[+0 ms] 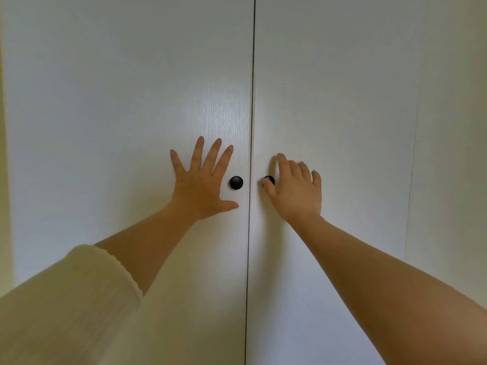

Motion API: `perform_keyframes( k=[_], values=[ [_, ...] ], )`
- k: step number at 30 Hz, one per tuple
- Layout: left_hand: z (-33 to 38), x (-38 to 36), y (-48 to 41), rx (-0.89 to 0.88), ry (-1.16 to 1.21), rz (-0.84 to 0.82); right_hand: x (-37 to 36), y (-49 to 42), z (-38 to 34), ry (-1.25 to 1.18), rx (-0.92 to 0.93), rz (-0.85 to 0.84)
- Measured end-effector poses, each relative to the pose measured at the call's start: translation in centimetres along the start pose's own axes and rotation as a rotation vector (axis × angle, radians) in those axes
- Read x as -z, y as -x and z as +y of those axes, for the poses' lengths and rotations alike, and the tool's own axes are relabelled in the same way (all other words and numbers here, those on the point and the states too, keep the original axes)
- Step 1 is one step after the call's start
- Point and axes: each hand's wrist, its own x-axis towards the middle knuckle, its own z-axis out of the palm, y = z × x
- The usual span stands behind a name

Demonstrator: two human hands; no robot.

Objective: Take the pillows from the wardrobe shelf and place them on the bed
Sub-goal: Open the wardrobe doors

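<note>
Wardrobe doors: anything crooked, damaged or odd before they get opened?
Nothing stands out. Both white doors are shut and flush, with an even seam. The left knob is intact; the right knob is partly covered by the right hand. The left hand lies spread flat on the left door.

No text, label, brand, number or sign can be read anywhere in the frame.
</note>
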Motion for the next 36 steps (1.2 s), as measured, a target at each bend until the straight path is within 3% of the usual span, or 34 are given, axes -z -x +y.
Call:
perform_keyframes(
  k=[4,13,19,23,28,36],
  values=[
    [0.1,-0.3,0.0,0.000,-0.046,-0.016,-0.7,-0.5,-0.2,0.078,0.104,0.098],
    [0.2,0.5,0.1,-0.014,-0.024,-0.093,-0.9,-1.0,-0.9,-0.239,0.043,0.001],
    [-0.6,2.7,0.1,-0.016,0.225,-0.229,0.6,0.4,-0.8,-0.351,0.032,0.007],
    [0.4,3.3,1.6,-0.007,0.383,-0.207,2.2,1.6,-0.3,-0.443,0.007,0.026],
    [3.8,3.8,4.2,-0.050,0.745,-0.182,5.2,3.8,0.6,-0.606,-0.044,0.043],
    [10.4,5.6,6.4,-0.021,1.579,-0.234,11.3,8.2,4.2,-0.727,-0.136,0.093]
  ],
)
